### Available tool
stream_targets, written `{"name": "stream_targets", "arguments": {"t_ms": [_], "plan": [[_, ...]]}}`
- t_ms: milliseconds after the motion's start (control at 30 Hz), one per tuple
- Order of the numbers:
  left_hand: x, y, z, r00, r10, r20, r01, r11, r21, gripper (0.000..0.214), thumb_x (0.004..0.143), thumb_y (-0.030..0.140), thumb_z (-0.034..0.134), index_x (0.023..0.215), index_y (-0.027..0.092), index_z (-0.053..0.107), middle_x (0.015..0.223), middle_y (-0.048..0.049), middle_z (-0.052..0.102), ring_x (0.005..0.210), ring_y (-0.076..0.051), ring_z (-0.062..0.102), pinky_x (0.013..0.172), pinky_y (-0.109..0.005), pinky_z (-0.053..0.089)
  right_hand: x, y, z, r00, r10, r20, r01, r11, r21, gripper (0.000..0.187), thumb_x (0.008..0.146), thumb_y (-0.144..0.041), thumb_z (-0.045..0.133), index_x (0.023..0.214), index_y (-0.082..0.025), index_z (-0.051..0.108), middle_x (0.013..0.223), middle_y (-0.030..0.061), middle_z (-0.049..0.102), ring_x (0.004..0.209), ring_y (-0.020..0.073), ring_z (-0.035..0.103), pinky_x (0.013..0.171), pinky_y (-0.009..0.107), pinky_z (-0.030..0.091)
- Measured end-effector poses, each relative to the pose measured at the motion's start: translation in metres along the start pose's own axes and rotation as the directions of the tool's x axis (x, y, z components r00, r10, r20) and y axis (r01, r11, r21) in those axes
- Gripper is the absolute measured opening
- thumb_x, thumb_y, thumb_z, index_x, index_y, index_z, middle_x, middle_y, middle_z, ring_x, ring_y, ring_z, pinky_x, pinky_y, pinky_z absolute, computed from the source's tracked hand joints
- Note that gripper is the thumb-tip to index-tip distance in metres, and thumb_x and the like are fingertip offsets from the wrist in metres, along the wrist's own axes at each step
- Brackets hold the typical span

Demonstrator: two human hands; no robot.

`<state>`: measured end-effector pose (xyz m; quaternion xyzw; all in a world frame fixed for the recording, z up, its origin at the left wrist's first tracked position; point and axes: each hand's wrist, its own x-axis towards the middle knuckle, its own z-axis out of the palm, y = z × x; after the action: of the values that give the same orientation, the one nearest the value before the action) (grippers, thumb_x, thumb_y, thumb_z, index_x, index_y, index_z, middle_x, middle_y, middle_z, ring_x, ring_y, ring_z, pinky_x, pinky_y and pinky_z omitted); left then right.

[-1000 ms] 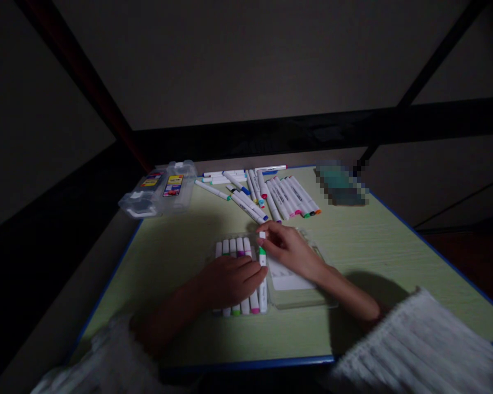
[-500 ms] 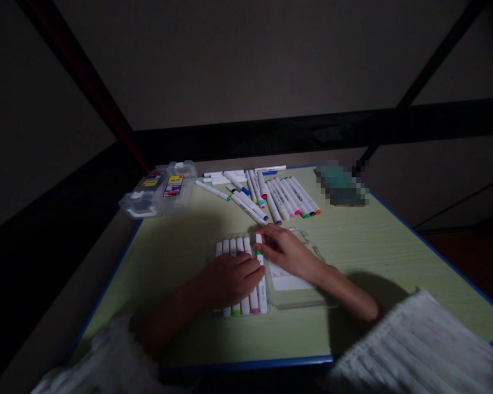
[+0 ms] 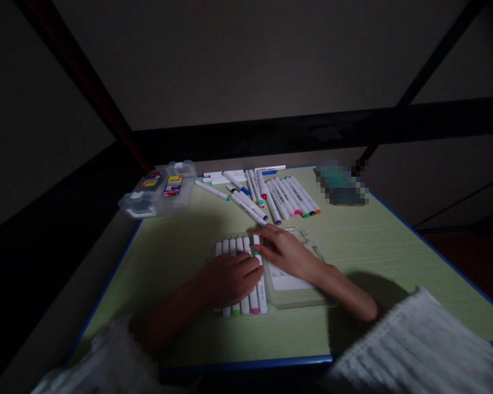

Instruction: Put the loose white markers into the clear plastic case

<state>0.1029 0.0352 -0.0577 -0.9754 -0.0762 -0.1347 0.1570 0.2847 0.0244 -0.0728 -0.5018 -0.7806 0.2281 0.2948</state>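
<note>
Several white markers lie side by side in one half of an open clear plastic case. The rightmost marker, with a green band near its upper end, leans slightly against the row. My right hand pinches that upper end between thumb and fingers. Across the middle of the row rests my left hand, its fingers curled over the same marker and hiding much of the others. Pink and light green caps show at the row's lower end. A white sheet lies in the case's other half, under my right wrist.
Loose white markers with coloured ends are spread at the table's far side, several of them in a neat row. A clear carrying case with labels stands at the far left. A partly blurred phone-like object lies far right.
The upper end of the rightmost marker has shifted slightly left, with my right fingertips on it. My left hand has barely moved.
</note>
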Motion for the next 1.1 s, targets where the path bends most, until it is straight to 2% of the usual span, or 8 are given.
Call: {"name": "stream_targets", "arguments": {"t_ms": [533,800,1100], "plan": [[-0.0011,-0.0006,0.0007,0.998,-0.041,0.039,0.041,0.999,-0.014,0.01,0.083,0.015,0.042,0.079,0.015,0.051,0.078,-0.0026,0.055,0.068,-0.013,0.051,0.05,-0.024,0.037,0.0003,-0.001,-0.0009,1.0,0.001,0.026,0.0,0.999,-0.038,0.027,0.083,-0.024,0.046,0.106,-0.013,0.056,0.086,0.0081,0.054,0.078,0.0183,0.052,0.071,0.03,0.039],[-0.0021,-0.0022,-0.0025,0.994,-0.058,0.095,0.07,0.989,-0.127,0.021,0.087,0.016,0.033,0.083,0.015,0.054,0.075,-0.0034,0.056,0.07,-0.013,0.053,0.057,-0.024,0.041,0.0002,0.0015,0.0013,0.999,-0.006,0.045,0.009,0.998,-0.07,0.027,0.083,-0.022,0.047,0.106,-0.013,0.057,0.085,0.0069,0.054,0.078,0.0174,0.052,0.071,0.03,0.039],[-0.002,-0.0019,-0.0004,0.995,-0.067,0.071,0.076,0.987,-0.145,0.022,0.087,0.016,0.034,0.081,0.014,0.056,0.073,-0.0029,0.058,0.067,-0.014,0.053,0.056,-0.026,0.041,0.0001,0.0029,0.0014,0.999,-0.019,0.051,0.023,0.997,-0.072,0.022,0.083,-0.021,0.048,0.101,-0.014,0.058,0.083,0.0061,0.054,0.077,0.0169,0.052,0.071,0.029,0.038]]}}
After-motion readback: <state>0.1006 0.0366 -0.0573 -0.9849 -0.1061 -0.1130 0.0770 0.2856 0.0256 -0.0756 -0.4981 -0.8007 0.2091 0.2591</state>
